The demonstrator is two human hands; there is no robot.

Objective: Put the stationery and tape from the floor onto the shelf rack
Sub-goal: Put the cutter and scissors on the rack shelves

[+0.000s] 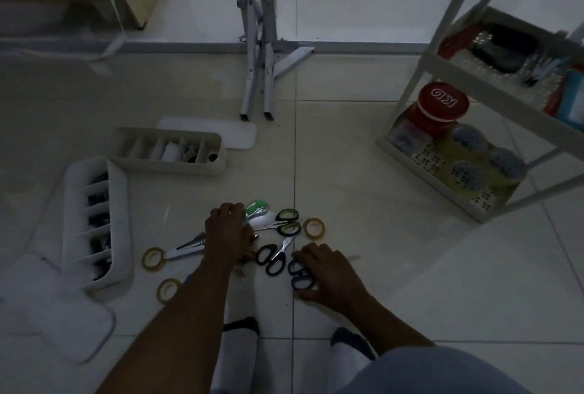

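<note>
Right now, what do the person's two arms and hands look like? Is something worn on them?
Both forearms are bare as far as they show: no sleeves, gloves, watch or bracelet. The left hand and the right hand carry no clear markings. The picture is dim, so a small ring cannot be ruled out.

A person is bending over a dim tiled floor (379, 267). The left hand (229, 231) is covering part of a scatter of stationery beside a green item (257, 208). The right hand (328, 273) is resting on black-handled scissors (300, 278). Yellow tape rolls (307, 229) are lying around them. A white shelf rack (442, 60) is standing well apart on the right.
</note>
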